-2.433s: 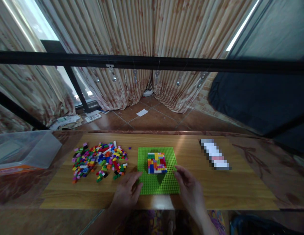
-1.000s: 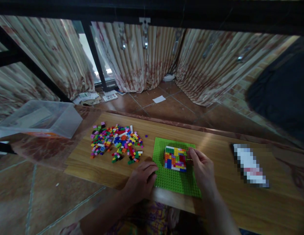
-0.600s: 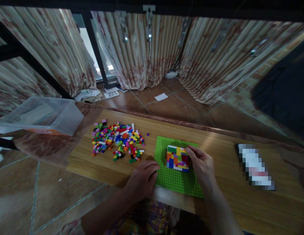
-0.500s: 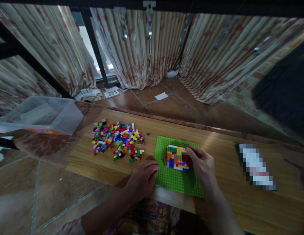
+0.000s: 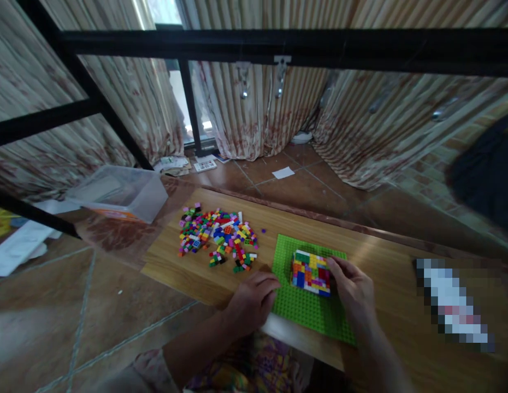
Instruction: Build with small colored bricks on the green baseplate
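Observation:
A green studded baseplate (image 5: 307, 311) lies on a wooden table (image 5: 188, 267). On it stands a flat block of many-coloured bricks (image 5: 310, 271). My right hand (image 5: 354, 289) rests against the block's right edge, with the fingers curled and pressed on it. My left hand (image 5: 254, 297) lies on the table at the baseplate's left edge; its fingers are bent and touch the plate. A heap of loose small coloured bricks (image 5: 217, 237) is spread to the left of the plate.
A clear plastic box (image 5: 123, 191) sits at the table's far left corner. A blurred-out object (image 5: 453, 303) lies at the right. Black metal bars (image 5: 278, 49) cross above. Behind are curtains and a tiled floor with papers (image 5: 196, 164).
My right hand moved from the plate's right edge up to the brick block and stays there. The left hand keeps its place. The view tilted and shifted left, so everything sits further right.

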Demonstrator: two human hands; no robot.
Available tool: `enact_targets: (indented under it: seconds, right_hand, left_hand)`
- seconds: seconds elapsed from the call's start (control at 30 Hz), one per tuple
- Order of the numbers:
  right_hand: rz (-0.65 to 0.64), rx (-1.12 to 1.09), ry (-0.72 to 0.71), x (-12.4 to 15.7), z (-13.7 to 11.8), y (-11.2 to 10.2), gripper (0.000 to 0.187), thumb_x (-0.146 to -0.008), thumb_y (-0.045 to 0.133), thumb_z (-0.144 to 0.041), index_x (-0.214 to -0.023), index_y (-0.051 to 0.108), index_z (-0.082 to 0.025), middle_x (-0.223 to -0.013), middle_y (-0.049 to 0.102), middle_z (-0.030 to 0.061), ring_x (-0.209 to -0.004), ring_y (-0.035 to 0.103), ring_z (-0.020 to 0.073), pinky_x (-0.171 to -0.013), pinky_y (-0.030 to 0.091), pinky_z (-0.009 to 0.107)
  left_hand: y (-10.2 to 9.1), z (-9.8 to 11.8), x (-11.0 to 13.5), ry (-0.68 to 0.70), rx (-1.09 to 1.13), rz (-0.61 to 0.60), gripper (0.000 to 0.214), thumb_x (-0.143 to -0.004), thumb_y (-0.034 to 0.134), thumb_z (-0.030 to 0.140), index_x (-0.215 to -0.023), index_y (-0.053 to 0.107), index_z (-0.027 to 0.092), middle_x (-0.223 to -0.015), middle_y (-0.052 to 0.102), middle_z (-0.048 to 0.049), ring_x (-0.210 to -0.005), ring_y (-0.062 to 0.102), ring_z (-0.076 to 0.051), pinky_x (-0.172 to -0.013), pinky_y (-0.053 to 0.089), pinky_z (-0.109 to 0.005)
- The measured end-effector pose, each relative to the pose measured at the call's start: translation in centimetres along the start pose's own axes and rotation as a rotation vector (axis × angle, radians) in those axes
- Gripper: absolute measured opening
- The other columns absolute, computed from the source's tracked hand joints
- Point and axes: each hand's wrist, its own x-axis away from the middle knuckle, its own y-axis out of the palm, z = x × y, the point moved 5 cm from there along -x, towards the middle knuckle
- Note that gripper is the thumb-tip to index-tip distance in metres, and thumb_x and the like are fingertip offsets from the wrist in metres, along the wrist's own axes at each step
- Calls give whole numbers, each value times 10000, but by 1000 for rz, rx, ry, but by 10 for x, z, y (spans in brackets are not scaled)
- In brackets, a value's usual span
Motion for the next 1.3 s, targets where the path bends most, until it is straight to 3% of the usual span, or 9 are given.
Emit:
enact_targets:
  seconds: [0.1, 0.23, 0.3, 0.43, 0.53, 0.63, 0.9, 1.17, 1.3]
  right_hand:
    - [89, 102, -90, 11, -12, -6, 562, -690, 669, -548, -1042, 666, -110, -850, 714, 107, -682, 651, 203, -605, 522, 309]
    - [232, 320, -355, 40, -45, -3, 457, -770, 606, -497, -1026, 675, -124, -861, 704, 110, -717, 645, 201, -641, 503, 304]
    - [163, 358, -472, 56, -58, 13, 386, -806, 576, -464, -1011, 678, -153, -917, 700, 102, -758, 645, 199, -690, 504, 313]
    - [-142, 423, -662, 84, -66, 70, 260, -866, 510, -373, -970, 677, -202, -986, 689, 74, -895, 633, 198, -792, 493, 327]
    - [-295, 473, -703, 100, -63, 113, 235, -889, 475, -300, -981, 661, -191, -985, 674, 76, -910, 620, 189, -815, 480, 325]
    - [-380, 546, -722, 106, -62, 148, 221, -889, 470, -257, -1000, 650, -194, -1008, 656, 72, -935, 605, 189, -827, 464, 318]
    - [-369, 878, -689, 93, -67, 199, 211, -878, 503, -257, -1001, 659, -184, -1032, 632, 92, -899, 609, 196, -799, 432, 300]
    - [-300, 1002, -621, 83, -60, 193, 251, -886, 453, -222, -1029, 657, -187, -1007, 635, 78, -886, 604, 192, -770, 427, 294]
    - [-318, 906, -801, 85, -68, 201, 285, -881, 433, -191, -1061, 652, -222, -1007, 631, 67, -881, 597, 185, -764, 438, 293]
  left_hand:
    - [-7, 3, 6, 25, -11, 36, 214, -880, 471, 124, -1016, 623, 186, -1016, 659, -70, -960, 608, -157, -873, 506, -293]
    - [-26, -4, 20, 2, -69, 114, 204, -871, 492, 118, -1002, 629, 193, -1012, 668, -71, -949, 617, -156, -845, 517, -285]
    - [-42, -14, 27, -26, -117, 166, 199, -871, 496, 120, -998, 631, 194, -1011, 668, -75, -960, 620, -158, -841, 521, -286]
    - [-84, -40, 39, -117, -247, 285, 195, -879, 492, 130, -993, 635, 199, -999, 669, -72, -971, 623, -159, -846, 523, -292]
    - [-116, -61, 44, -185, -336, 376, 169, -885, 497, 160, -974, 635, 197, -1002, 664, -70, -953, 626, -164, -833, 527, -304]
    - [-134, -78, 48, -239, -404, 434, 148, -888, 494, 176, -947, 629, 194, -982, 658, -62, -929, 626, -164, -825, 530, -315]
    - [-127, -93, 52, -233, -376, 397, 175, -894, 470, 148, -970, 619, 200, -1009, 646, -65, -934, 617, -159, -826, 524, -313]
    - [-129, -88, 49, -235, -373, 350, 172, -887, 470, 154, -958, 622, 193, -989, 649, -73, -915, 611, -168, -818, 521, -316]
    - [-129, -87, 48, -244, -363, 332, 184, -894, 450, 158, -950, 622, 187, -984, 649, -80, -905, 611, -170, -812, 518, -324]
